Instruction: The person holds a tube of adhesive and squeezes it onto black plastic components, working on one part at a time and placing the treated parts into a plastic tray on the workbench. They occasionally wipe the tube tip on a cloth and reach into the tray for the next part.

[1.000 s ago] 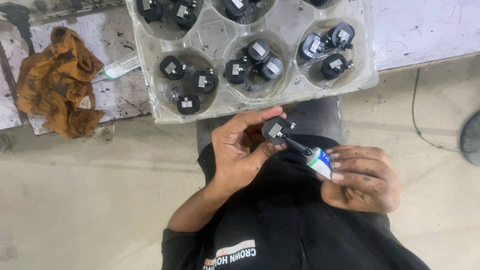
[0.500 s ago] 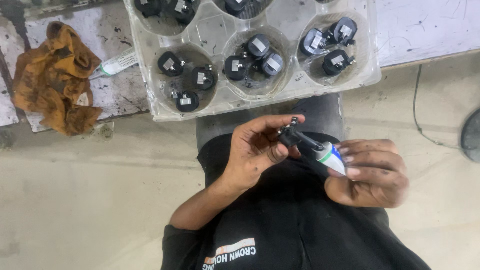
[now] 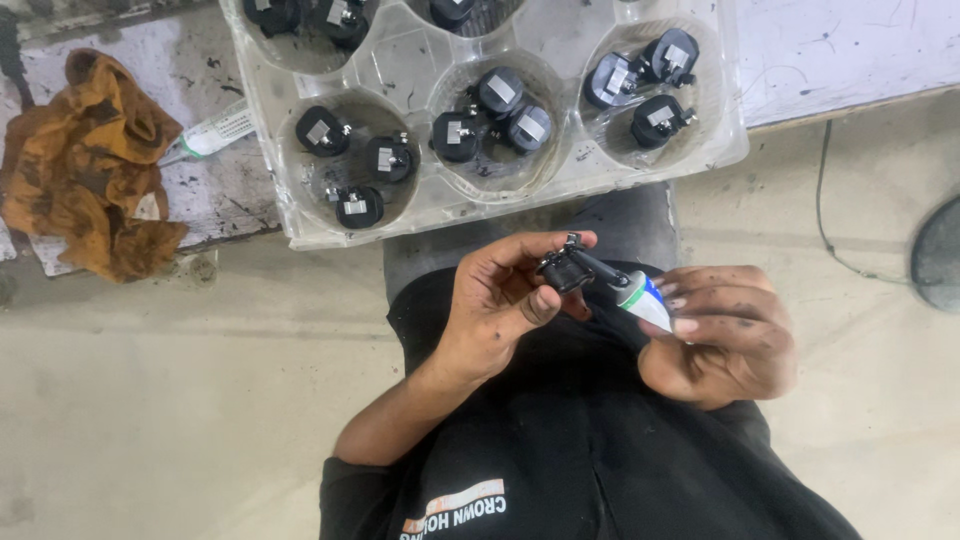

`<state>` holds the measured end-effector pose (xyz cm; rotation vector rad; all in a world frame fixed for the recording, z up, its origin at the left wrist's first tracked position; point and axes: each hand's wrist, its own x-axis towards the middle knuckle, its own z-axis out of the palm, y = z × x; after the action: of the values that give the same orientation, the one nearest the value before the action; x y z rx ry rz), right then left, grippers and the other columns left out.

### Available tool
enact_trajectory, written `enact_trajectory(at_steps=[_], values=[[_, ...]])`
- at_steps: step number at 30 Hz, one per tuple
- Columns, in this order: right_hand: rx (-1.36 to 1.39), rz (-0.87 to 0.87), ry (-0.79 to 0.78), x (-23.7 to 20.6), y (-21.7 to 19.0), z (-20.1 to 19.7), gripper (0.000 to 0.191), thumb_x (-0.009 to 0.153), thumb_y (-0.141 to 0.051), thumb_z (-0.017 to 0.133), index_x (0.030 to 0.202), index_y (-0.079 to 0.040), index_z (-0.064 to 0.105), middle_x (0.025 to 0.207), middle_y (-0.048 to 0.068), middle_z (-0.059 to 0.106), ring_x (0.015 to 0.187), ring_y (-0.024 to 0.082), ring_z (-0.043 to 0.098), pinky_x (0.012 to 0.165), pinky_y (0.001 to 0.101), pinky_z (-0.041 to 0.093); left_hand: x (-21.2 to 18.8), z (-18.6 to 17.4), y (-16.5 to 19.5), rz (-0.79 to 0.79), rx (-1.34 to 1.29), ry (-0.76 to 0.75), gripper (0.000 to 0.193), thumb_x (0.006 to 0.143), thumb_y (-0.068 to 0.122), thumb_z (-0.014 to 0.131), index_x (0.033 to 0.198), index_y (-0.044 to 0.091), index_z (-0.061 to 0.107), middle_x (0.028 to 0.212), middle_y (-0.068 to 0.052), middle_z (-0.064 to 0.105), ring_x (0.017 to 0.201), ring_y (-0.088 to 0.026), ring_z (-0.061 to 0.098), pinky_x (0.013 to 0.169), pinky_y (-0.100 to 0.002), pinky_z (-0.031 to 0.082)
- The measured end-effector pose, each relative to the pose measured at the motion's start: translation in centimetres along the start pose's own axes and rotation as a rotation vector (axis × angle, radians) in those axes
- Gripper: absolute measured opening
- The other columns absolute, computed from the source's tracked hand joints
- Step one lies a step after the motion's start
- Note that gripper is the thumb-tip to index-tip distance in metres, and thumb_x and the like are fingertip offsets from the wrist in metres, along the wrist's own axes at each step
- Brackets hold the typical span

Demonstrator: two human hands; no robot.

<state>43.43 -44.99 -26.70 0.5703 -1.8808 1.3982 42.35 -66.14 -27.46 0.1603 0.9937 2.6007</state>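
My left hand [image 3: 495,305] pinches a small black plastic part [image 3: 562,270] between thumb and fingers, over my lap. My right hand [image 3: 722,335] grips a small white tube with a blue and green band [image 3: 643,300]. Its black nozzle points left and touches the black part. Just beyond my hands lies a clear plastic tray [image 3: 400,62] with round wells. Each well holds two or three black parts [image 3: 458,135] of the same kind, with grey square faces.
The tray rests on a stained white bench [image 3: 850,50]. A second white tube [image 3: 215,130] lies left of the tray, next to a crumpled orange rag [image 3: 85,165]. A black cable [image 3: 828,210] and a dark round object [image 3: 940,255] lie on the floor at right.
My left hand has turned the black part, so its grey face no longer shows. The tube's nozzle has stayed against it while both hands shifted slightly.
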Motion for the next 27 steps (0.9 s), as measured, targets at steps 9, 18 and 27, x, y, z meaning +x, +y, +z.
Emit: enact_trajectory(at_steps=[9, 18, 27], values=[[-0.05, 0.021, -0.178, 1.8, -0.8, -0.9, 0.033, 0.067, 0.012, 0.076, 0.09, -0.002, 0.059, 0.084, 0.013, 0.065, 0.08, 0.028, 0.07, 0.068, 0.0372, 0.063, -0.1, -0.1, -0.3, -0.033, -0.058, 0.024, 0.042, 0.103, 0.024, 0.076, 0.139, 0.005, 0.065, 0.139, -0.019, 0.065, 0.091, -0.017, 0.072, 0.084, -0.034, 0.066], [0.156, -0.013, 0.491, 0.7, 0.5, -0.2, 0.032, 0.081, -0.002, 0.083, 0.092, -0.009, 0.055, 0.079, 0.006, 0.06, 0.068, 0.02, 0.063, 0.051, 0.0268, 0.059, 2.4, 2.1, 4.8, 0.127, 0.389, -0.004, 0.044, 0.094, -0.008, 0.08, 0.134, 0.003, 0.065, 0.121, -0.013, 0.07, 0.104, -0.015, 0.071, 0.089, -0.028, 0.066], [0.14, 0.124, 0.507, 0.0, -0.4, -1.0, 0.033, 0.091, -0.007, 0.085, 0.101, -0.009, 0.054, 0.088, 0.009, 0.056, 0.07, 0.019, 0.059, 0.061, 0.029, 0.06, 18.6, 0.9, 10.6, 0.33, 1.552, -0.028, 0.023, 0.086, 0.024, 0.087, 0.09, 0.004, 0.076, 0.074, -0.006, 0.074, 0.064, -0.013, 0.07, 0.059, -0.033, 0.056]])
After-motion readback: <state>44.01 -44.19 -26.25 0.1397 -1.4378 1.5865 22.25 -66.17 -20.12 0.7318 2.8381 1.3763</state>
